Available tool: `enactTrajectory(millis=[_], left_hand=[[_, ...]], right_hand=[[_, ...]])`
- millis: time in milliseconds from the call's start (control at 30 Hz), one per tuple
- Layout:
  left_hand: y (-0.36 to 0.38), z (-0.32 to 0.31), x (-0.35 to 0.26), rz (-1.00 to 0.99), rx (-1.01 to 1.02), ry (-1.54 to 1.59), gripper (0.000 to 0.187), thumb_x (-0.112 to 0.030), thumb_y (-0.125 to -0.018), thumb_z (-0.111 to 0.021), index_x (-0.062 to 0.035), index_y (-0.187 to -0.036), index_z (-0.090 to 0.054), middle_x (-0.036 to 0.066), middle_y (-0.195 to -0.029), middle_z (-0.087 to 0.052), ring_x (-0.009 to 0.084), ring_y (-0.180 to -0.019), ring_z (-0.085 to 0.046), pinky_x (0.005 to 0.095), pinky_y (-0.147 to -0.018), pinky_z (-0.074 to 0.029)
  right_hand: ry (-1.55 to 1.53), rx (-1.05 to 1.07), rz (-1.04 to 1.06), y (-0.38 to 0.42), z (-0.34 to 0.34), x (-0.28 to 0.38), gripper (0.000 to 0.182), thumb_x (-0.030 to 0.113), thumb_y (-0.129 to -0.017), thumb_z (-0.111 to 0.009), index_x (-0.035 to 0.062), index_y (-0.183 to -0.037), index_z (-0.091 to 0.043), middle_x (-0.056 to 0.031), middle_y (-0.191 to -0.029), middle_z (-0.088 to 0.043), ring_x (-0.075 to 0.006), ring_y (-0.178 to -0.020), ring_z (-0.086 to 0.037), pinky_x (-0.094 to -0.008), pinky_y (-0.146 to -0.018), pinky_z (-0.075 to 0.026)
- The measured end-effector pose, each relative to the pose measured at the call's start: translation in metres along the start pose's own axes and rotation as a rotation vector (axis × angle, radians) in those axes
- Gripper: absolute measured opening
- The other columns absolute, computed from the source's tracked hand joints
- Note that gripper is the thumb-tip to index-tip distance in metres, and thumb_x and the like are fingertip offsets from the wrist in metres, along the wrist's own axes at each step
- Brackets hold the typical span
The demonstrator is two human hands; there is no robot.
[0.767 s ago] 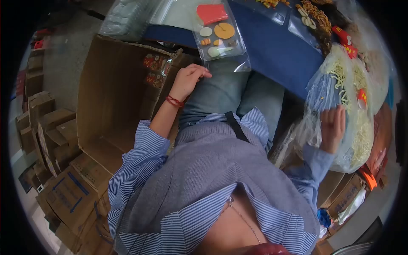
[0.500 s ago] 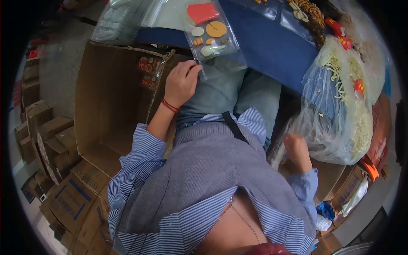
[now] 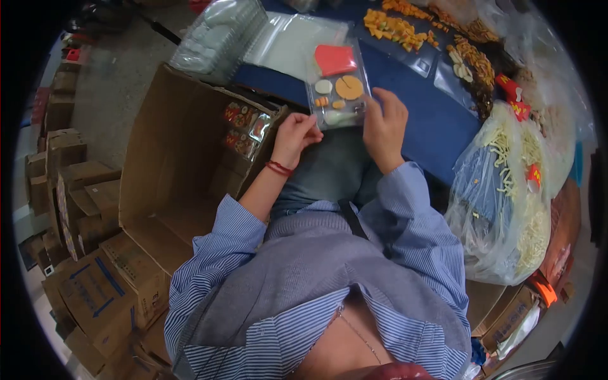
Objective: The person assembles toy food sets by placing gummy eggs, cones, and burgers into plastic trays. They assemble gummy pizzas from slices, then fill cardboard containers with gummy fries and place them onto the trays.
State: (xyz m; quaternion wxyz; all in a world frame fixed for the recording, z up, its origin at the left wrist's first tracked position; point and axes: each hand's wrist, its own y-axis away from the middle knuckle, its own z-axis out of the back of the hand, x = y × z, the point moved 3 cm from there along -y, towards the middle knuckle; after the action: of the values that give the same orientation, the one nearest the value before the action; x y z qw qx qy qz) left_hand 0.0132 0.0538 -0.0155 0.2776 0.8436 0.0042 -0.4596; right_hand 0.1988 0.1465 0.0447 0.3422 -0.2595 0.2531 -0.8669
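Observation:
A clear plastic packet (image 3: pixel 347 66) lies at the blue table edge, its lower end above my lap. Inside show toy food pieces: a red fries-box shape, an orange disc, a pale disc and smaller pieces. My left hand (image 3: pixel 296 139), with a red cord at the wrist, pinches the packet's lower left corner. At the packet's right edge is my right hand (image 3: pixel 386 126), its fingers bent and its thumb side against the plastic. Whatever those fingers hold, if anything, is hidden.
An open cardboard box (image 3: pixel 171 152) stands at left with printed packets inside. Stacked clear trays (image 3: pixel 218 38) and flat bags (image 3: pixel 294 41) lie behind. Orange toy pieces (image 3: pixel 396 28) are heaped on the blue table (image 3: pixel 418 120). A bag of pale toy fries (image 3: pixel 500 190) hangs at right.
My right hand has moved from beside the bag of fries, up and left to the packet. In view, the packet and my left hand sit further right and lower.

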Motion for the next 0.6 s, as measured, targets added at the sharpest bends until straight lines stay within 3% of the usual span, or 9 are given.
enactTrajectory(millis=[67, 100, 233, 300, 333, 400, 467, 533, 600], left_hand=[[0.002, 0.004, 0.005, 0.230, 0.149, 0.226, 0.013, -0.020, -0.096, -0.062, -0.0073, -0.093, -0.060, 0.003, -0.076, -0.064, 0.0142, -0.070, -0.065, 0.0256, -0.065, -0.055], [0.004, 0.005, 0.008, 0.313, 0.179, 0.258, 0.014, -0.022, -0.097, -0.061, -0.0090, -0.093, -0.061, 0.000, -0.074, -0.063, 0.0125, -0.069, -0.065, 0.0233, -0.064, -0.054], [-0.007, 0.010, 0.007, 0.359, 0.462, 0.220, 0.014, -0.021, -0.098, -0.060, -0.0077, -0.100, -0.063, -0.003, -0.072, -0.060, 0.0091, -0.068, -0.061, 0.0204, -0.063, -0.051], [0.001, -0.007, -0.025, 0.192, 0.410, 0.058, 0.018, -0.019, -0.097, -0.060, -0.0046, -0.108, -0.063, 0.000, -0.082, -0.062, 0.0084, -0.074, -0.060, 0.0222, -0.067, -0.051], [0.006, -0.020, -0.042, 0.186, 0.413, 0.055, 0.018, -0.019, -0.097, -0.060, -0.0046, -0.108, -0.063, 0.000, -0.082, -0.062, 0.0084, -0.074, -0.060, 0.0222, -0.067, -0.051], [0.015, -0.047, -0.088, -0.109, 0.257, -0.122, 0.025, -0.020, -0.097, -0.059, -0.0031, -0.115, -0.062, 0.003, -0.099, -0.063, 0.0121, -0.088, -0.060, 0.0273, -0.076, -0.050], [0.009, -0.078, -0.129, -0.290, 0.083, -0.120, 0.031, -0.022, -0.096, -0.061, -0.0026, -0.120, -0.061, 0.005, -0.111, -0.063, 0.0157, -0.096, -0.060, 0.0311, -0.079, -0.051], [-0.025, -0.094, -0.162, -0.316, -0.013, -0.094, 0.036, -0.025, -0.094, -0.063, -0.0025, -0.122, -0.059, 0.006, -0.112, -0.064, 0.0187, -0.102, -0.060, 0.0343, -0.082, -0.051], [-0.071, -0.100, -0.202, -0.317, 0.219, -0.046, 0.038, -0.027, -0.092, -0.067, -0.0013, -0.119, -0.059, 0.007, -0.110, -0.065, 0.0185, -0.100, -0.062, 0.0332, -0.080, -0.052]], right_hand=[[-0.202, 0.240, 0.246, -0.002, 0.001, 0.030, 0.046, 0.013, -0.079, -0.069, 0.0077, -0.124, -0.058, -0.0091, -0.132, -0.056, -0.0317, -0.126, -0.051, -0.0498, -0.104, -0.037], [-0.213, 0.380, 0.233, 0.002, -0.004, 0.035, 0.054, 0.011, -0.078, -0.068, 0.0091, -0.131, -0.055, -0.0102, -0.137, -0.054, -0.0308, -0.133, -0.047, -0.0479, -0.109, -0.035], [-0.180, 0.314, 0.340, -0.012, -0.004, 0.020, 0.050, 0.009, -0.078, -0.069, 0.0091, -0.127, -0.057, -0.0109, -0.128, -0.060, -0.0305, -0.123, -0.056, -0.0417, -0.101, -0.045], [-0.342, 0.346, 0.127, -0.045, 0.032, 0.026, 0.039, 0.005, -0.083, -0.066, 0.0069, -0.121, -0.058, -0.0125, -0.115, -0.066, -0.0316, -0.106, -0.065, -0.0341, -0.088, -0.052], [-0.431, 0.156, 0.006, -0.058, 0.041, 0.022, 0.034, 0.004, -0.085, -0.065, 0.0057, -0.118, -0.058, -0.0126, -0.110, -0.066, -0.0292, -0.099, -0.066, -0.0331, -0.084, -0.053], [-0.650, -0.120, -0.195, -0.094, 0.058, 0.013, 0.025, 0.003, -0.092, -0.061, 0.0036, -0.117, -0.056, -0.0113, -0.103, -0.067, -0.0210, -0.088, -0.067, -0.0297, -0.075, -0.053], [-1.241, -0.190, -0.432, -0.127, 0.030, -0.011, 0.026, 0.006, -0.095, -0.060, 0.0030, -0.119, -0.054, -0.0081, -0.106, -0.066, -0.0175, -0.091, -0.065, -0.0279, -0.079, -0.052], [-1.392, -0.259, -0.451, -0.156, -0.004, -0.013, 0.026, 0.009, -0.096, -0.059, 0.0027, -0.121, -0.052, -0.0076, -0.111, -0.065, -0.0186, -0.099, -0.063, -0.0306, -0.086, -0.050], [-1.976, -0.155, -0.452, -0.182, -0.031, 0.003, 0.028, 0.012, -0.097, -0.060, 0.0039, -0.123, -0.052, -0.0087, -0.113, -0.064, -0.0182, -0.107, -0.060, -0.0360, -0.091, -0.048]])
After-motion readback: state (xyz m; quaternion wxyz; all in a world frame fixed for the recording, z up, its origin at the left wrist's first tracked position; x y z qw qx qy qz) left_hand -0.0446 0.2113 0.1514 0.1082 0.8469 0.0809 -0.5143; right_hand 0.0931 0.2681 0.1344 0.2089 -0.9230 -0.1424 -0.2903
